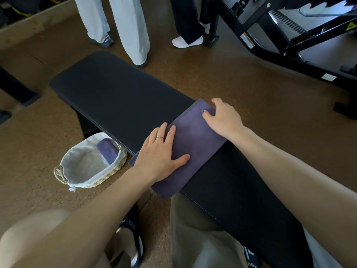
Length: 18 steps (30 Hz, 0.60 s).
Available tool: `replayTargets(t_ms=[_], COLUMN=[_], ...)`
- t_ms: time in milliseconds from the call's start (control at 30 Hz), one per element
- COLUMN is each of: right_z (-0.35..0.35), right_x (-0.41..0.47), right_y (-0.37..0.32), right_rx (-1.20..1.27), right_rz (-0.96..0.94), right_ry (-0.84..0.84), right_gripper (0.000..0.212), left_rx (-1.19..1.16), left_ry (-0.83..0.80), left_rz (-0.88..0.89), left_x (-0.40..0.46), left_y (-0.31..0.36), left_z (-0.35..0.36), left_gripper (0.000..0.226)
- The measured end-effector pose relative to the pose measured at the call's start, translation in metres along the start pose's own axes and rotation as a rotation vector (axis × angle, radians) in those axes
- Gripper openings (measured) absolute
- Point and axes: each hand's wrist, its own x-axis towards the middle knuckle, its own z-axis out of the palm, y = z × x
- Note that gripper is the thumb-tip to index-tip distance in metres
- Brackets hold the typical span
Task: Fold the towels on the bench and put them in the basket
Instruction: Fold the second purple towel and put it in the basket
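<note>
I see 1 purple towel [195, 144] lying folded into a long strip across the black padded bench [116, 97], set crosswise so that its near-left end hangs a little over the bench edge. The stitched hem runs along its far side.

The left hand [162, 151] lies flat on the left part of the towel, palm down, fingers spread and the thumb stretched out toward the middle of the cloth. It grips nothing; it only presses. A ring shows on 1 finger.

The right hand [224, 117] rests on the far right end of the towel with the fingers curled downward onto the cloth near the corner. I cannot tell whether those fingers pinch the fabric or merely press on it.

The basket [116, 167] stands on the brown floor [251, 105] just beside the bench on the left, partly tucked under its edge. It is woven, with a pale cloth liner. Inside, against the far wall, lies 1 folded towel [107, 149] of the same purple.

The rest of the bench surface beyond the hands is bare black padding.

Past the far end of the bench I note the legs of bystanders [125, 26], and to the upper right a black gym machine frame [280, 41]. My own knees and a dark sandal [133, 238] show at the bottom.
</note>
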Motion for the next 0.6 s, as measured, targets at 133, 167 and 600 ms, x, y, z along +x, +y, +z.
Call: replayTargets(t_ms=[133, 167, 600], right_z=[-0.015, -0.017, -0.023], right_x=[0.007, 0.008, 0.043], right_y=[0.006, 0.006, -0.019], right_rx=[0.172, 0.166, 0.076], right_rz=[0.074, 0.063, -0.065], right_ry=[-0.021, -0.013, -0.047], right_gripper=[0.061, 0.06, 0.039], left_rx=[0.013, -0.02, -0.052], left_ry=[0.11, 0.131, -0.097], left_rz=[0.003, -0.011, -0.23], left_x=[0.005, 0.007, 0.028], left_y=[-0.003, -0.004, -0.017], left_z=[-0.01, -0.013, -0.048], left_gripper=[0.061, 0.051, 0.021])
